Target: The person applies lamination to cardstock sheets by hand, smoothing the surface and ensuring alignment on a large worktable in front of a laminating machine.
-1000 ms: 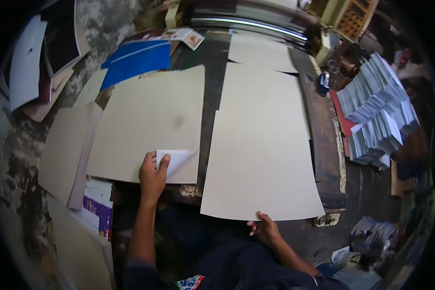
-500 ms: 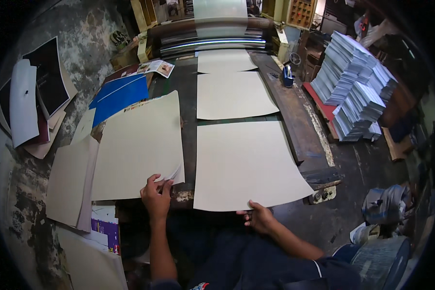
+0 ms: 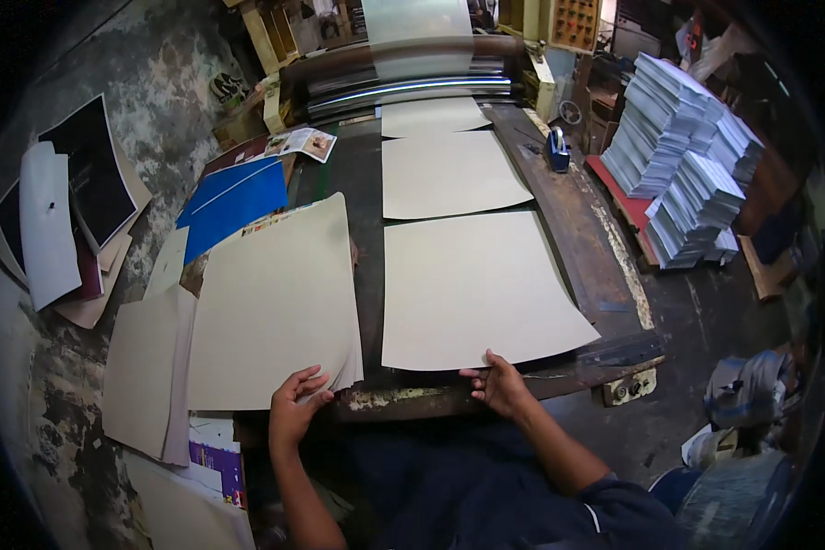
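My left hand point(image 3: 297, 408) is at the near edge of a pile of large cream sheets point(image 3: 275, 302), close to its right corner. Its fingers lie over the top sheet and the thumb stands apart by the edge, where several corners fan up. My right hand point(image 3: 504, 385) is at the near edge of a separate cream sheet point(image 3: 481, 289) on the dark table. Its thumb touches the top of that edge, and its loosely bent fingers show below it. Two more cream sheets, a middle one point(image 3: 454, 174) and a far one point(image 3: 431, 117), run in line toward a shiny roller point(image 3: 412, 89).
Leaning at the left is another bundle of cream sheets point(image 3: 147, 376), with blue sheets point(image 3: 234, 211) behind the pile. Tall stacks of white paper point(image 3: 665, 128) stand at the right. A blue tape dispenser point(image 3: 557, 151) sits on the table's right side. Clear film point(image 3: 417, 37) hangs above the rollers.
The row of sheets has moved away from me toward the rollers. My right hand has gone forward with the nearest sheet's edge. My left thumb and fingers have spread at the pile's corner.
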`<action>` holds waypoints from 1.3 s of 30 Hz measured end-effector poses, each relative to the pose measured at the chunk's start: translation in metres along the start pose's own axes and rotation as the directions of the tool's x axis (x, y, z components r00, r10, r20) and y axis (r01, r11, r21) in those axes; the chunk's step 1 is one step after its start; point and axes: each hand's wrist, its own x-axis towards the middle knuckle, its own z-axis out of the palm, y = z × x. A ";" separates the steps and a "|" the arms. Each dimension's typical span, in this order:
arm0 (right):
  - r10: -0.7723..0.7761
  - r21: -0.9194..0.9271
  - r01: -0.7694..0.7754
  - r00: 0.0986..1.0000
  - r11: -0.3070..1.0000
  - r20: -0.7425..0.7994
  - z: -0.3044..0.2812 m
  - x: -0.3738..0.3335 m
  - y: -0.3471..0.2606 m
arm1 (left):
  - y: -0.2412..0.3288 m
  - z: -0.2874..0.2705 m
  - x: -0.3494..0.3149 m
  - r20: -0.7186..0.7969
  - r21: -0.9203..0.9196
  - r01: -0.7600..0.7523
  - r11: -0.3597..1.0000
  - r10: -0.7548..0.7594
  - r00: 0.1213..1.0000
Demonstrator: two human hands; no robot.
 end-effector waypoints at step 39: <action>0.056 -0.150 -0.057 0.998 0.987 -0.011 -0.001 -0.048 0.013 | 0.023 0.026 -0.003 0.053 0.467 -0.364 0.806 0.385 0.921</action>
